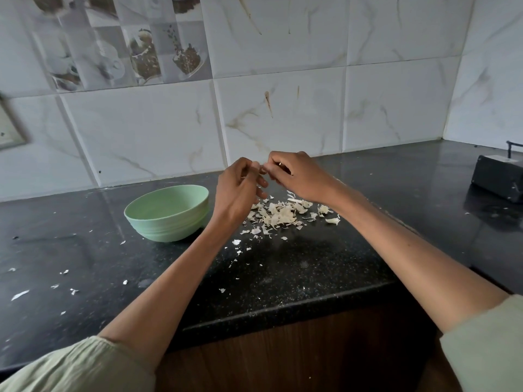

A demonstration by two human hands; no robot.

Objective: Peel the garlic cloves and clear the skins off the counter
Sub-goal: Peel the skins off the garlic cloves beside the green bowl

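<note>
My left hand (240, 188) and my right hand (297, 176) meet fingertip to fingertip above the black counter (283, 273). Between the fingers both hands pinch a small garlic clove (261, 168), mostly hidden by the fingers. A heap of pale garlic skins (283, 213) lies on the counter just below the hands. More loose skin flakes (237, 242) are scattered toward the front edge and far left. A light green bowl (169, 222) stands left of the heap, beside my left wrist; its inside is only partly seen.
A black box-like appliance (498, 179) sits at the far right of the counter. The tiled wall (283, 108) runs along the back. The counter's front edge (283, 306) drops to a wooden cabinet front below.
</note>
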